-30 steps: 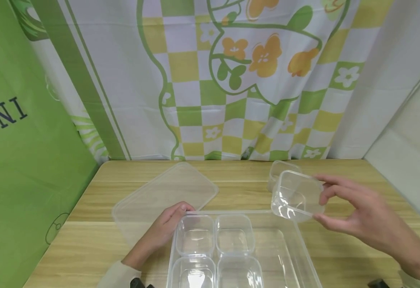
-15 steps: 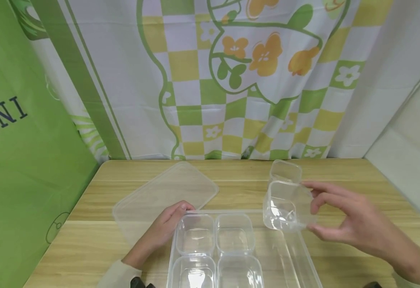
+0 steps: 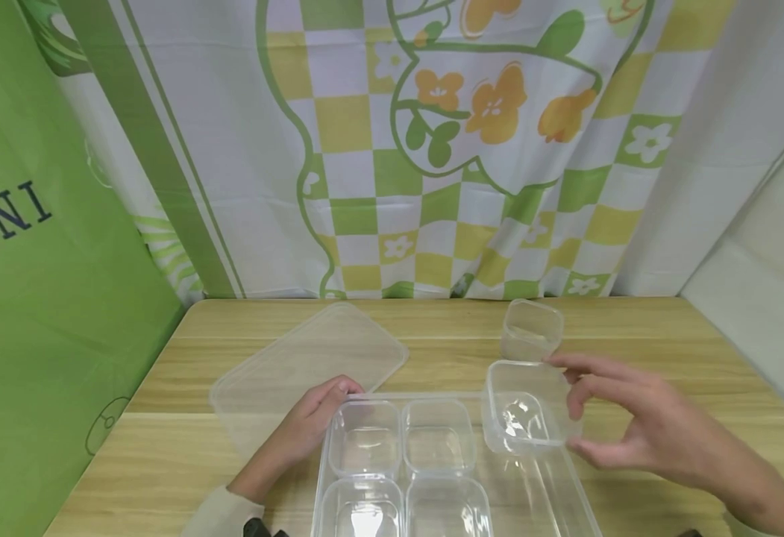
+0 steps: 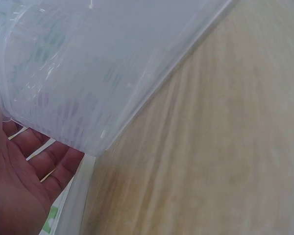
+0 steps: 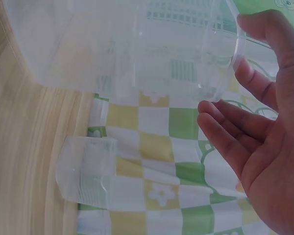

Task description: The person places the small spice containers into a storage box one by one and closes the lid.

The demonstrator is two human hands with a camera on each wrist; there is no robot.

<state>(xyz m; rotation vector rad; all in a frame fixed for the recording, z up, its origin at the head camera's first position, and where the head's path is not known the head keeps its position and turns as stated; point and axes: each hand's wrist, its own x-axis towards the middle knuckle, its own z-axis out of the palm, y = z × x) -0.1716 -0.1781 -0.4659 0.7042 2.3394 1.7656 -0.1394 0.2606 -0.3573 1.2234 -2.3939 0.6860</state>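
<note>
My right hand [image 3: 647, 418] pinches the right rim of a small clear square plastic container [image 3: 522, 410], thumb on one side and fingertips on the other. The container is at the far right corner of a large clear plastic box [image 3: 569, 485], slightly tilted and partly inside it. In the right wrist view the container [image 5: 181, 54] spans the top beside the fingertips. At the box's far left corner, my left hand [image 3: 311, 418] holds the rim. Its fingers [image 4: 59, 161] lie behind the box wall [image 4: 88, 98] in the left wrist view. Several similar small containers [image 3: 366, 436] stand in the box's left part.
A clear flat lid [image 3: 311, 350] lies on the wooden table [image 3: 230, 317], behind and left of the box. Another small container [image 3: 531, 330] stands behind the box at the right. A patterned curtain [image 3: 432, 186] hangs along the table's back edge.
My right hand has brought the small container left, nearer and lower, from above the table to the box's far right corner. The left hand has kept its place.
</note>
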